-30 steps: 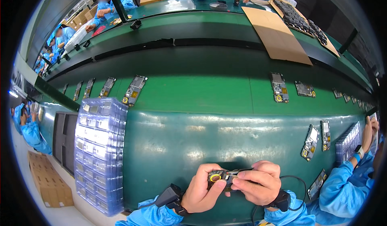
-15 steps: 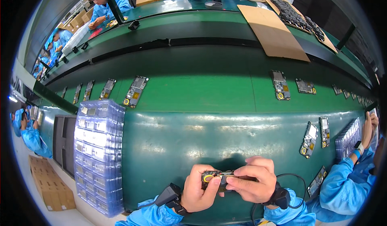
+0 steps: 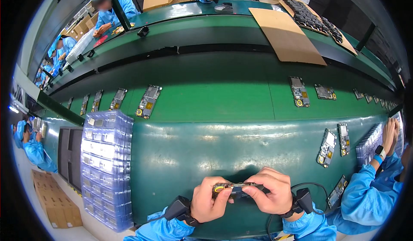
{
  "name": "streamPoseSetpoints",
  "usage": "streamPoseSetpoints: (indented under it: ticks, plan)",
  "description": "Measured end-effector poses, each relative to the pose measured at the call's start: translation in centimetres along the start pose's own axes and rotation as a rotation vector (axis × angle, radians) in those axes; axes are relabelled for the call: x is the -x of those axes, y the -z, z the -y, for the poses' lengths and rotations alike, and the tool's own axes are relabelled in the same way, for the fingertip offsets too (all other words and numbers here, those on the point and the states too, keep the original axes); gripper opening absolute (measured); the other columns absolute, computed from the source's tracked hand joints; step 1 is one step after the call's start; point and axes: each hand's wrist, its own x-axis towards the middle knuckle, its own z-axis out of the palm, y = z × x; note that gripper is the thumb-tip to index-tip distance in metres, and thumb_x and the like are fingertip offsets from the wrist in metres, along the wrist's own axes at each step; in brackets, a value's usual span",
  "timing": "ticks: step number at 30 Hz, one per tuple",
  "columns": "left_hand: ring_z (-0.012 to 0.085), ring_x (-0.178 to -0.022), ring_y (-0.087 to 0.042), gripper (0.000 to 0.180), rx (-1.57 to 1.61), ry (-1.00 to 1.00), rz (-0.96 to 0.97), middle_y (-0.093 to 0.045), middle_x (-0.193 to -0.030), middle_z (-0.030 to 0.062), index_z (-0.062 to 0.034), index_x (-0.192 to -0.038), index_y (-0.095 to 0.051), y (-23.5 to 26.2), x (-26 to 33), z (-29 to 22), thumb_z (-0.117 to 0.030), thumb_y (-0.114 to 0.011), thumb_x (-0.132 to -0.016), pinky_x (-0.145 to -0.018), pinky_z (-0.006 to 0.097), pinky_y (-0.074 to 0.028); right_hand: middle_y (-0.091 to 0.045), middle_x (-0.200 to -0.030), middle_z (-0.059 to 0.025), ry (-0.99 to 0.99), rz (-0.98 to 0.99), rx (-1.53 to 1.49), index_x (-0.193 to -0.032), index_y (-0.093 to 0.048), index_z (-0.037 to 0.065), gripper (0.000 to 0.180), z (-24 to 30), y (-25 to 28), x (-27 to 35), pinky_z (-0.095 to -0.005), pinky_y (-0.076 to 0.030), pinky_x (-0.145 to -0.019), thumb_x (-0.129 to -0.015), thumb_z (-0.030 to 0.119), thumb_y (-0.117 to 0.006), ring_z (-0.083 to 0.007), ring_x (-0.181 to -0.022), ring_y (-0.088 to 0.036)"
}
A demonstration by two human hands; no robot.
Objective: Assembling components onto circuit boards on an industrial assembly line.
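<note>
Both my hands hold one dark circuit board [image 3: 234, 190] low over the near edge of the green table [image 3: 189, 155]. My left hand [image 3: 210, 201] grips its left end, thumb in front, beside a yellow ring on the board. At the other end, my right hand [image 3: 272, 193] pinches the board between thumb and fingers. The board is tilted, so mostly its edge and a narrow strip of its face show. Black bands with small dark boxes sit on both my wrists. The fingers behind the board are partly hidden.
A tall stack of clear plastic trays [image 3: 106, 168] stands at left. Loose circuit boards lie right [image 3: 327, 147] and along the green strip ahead [image 3: 149, 101]. A cardboard sheet [image 3: 288, 36] lies across the far ledge. A co-worker's sleeve [image 3: 372, 193] is close at right; a black cable [image 3: 316, 184] loops nearby.
My right fingers have shifted from over the board's top to its right end, and the board has tipped more edge-on. Across the table, a co-worker's hand has moved right toward the dark parts.
</note>
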Motion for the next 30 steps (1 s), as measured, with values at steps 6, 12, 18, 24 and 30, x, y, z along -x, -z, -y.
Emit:
streamPoseSetpoints:
  ticks: [6,12,18,24,30]
  plan:
    - [0.0166,-0.066,-0.071,0.021,-0.205,-0.026,-0.019,-0.07,-0.078,0.0123,-0.0001,-0.107,-0.057,0.0,-1.1,-1.9,-0.01,-0.071,-0.094,-0.058,0.03,-0.055,-0.071,-0.083,-0.0104,0.088,0.256,-0.115,-0.101,-0.073,0.004,0.023,-0.5,1.7,-0.9,-0.0346,-0.052,-0.062,-0.085,0.018,-0.081,-0.0265,-0.071,-0.067]
    - [0.0172,-0.074,-0.071,0.016,-0.25,0.134,0.253,-0.068,-0.077,0.0114,-0.0012,-0.1,-0.065,2.0,-2.6,-3.2,-0.011,-0.074,-0.092,-0.064,0.03,-0.053,-0.048,-0.063,-0.0016,-0.249,0.463,-0.152,-0.075,-0.056,0.005,0.032,-2.2,0.1,0.6,-0.0295,-0.036,-0.051,-0.085,0.02,-0.082,-0.0095,-0.055,-0.045]
    - [0.0238,-0.091,-0.072,0.058,0.132,0.29,-0.079,-0.057,-0.124,0.0197,0.0029,-0.149,-0.021,3.1,-4.2,1.5,-0.021,-0.052,-0.106,-0.074,0.036,-0.064,-0.067,-0.076,-0.001,-0.53,-0.142,-0.701,-0.083,-0.065,0.005,0.013,-5.5,-0.1,-4.7,-0.0255,-0.051,-0.061,-0.089,0.007,-0.076,-0.0072,-0.075,-0.064]
    - [0.0257,-0.089,-0.07,0.047,0.23,0.322,-0.125,-0.056,-0.122,0.0187,0.0007,-0.147,-0.028,4.0,-5.4,3.0,-0.018,-0.046,-0.108,-0.075,0.041,-0.064,-0.067,-0.103,-0.0123,-0.593,-0.513,-0.929,-0.109,-0.06,-0.005,0.018,-7.4,2.9,-13.3,-0.0394,-0.06,-0.091,-0.097,0.007,-0.065,-0.0226,-0.094,-0.068]
    - [0.0216,-0.082,-0.07,0.04,0.148,0.36,-0.131,-0.062,-0.114,0.0159,0.0017,-0.14,-0.041,4.6,-4.7,2.5,-0.018,-0.05,-0.106,-0.071,0.037,-0.064,-0.069,-0.102,-0.0107,-0.676,0.017,-0.75,-0.118,-0.062,-0.003,0.026,-1.7,-4.3,-12.7,-0.0367,-0.061,-0.082,-0.094,0.005,-0.066,-0.0195,-0.088,-0.068]
